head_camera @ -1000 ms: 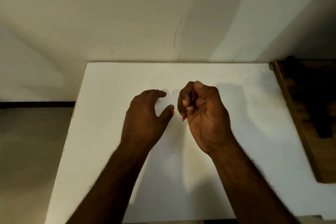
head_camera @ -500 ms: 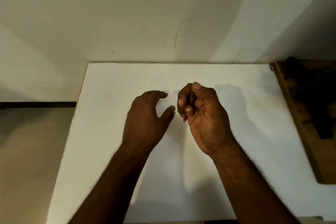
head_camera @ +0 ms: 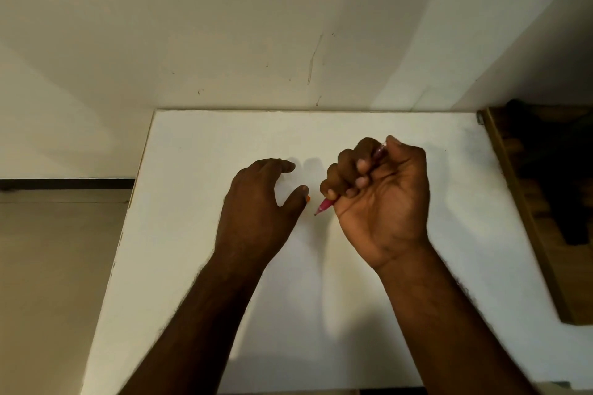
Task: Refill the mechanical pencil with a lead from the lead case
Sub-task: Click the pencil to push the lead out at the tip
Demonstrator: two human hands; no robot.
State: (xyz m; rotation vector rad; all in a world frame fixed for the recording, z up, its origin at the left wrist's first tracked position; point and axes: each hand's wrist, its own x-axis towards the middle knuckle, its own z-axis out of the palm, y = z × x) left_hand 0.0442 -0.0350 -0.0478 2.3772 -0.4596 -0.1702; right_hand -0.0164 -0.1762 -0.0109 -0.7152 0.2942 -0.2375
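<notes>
Seemingly mid-refill, the right hand (head_camera: 382, 199) fists a pink mechanical pencil (head_camera: 324, 206) above the white surface (head_camera: 192, 266), while the left hand (head_camera: 256, 205) pinches something orange (head_camera: 308, 198), perhaps the lead case, whose lead must next meet the pencil.

A white table (head_camera: 369, 314) stands pushed against the wall (head_camera: 224, 26).

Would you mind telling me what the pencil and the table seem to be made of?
Pencil: probably plastic; the pink barrel looks slightly translucent and glossy, with a dark tip, possibly metal. Table: a smooth matte white top, maybe laminate or painted board; the thin pale edge leaves it open.
</notes>
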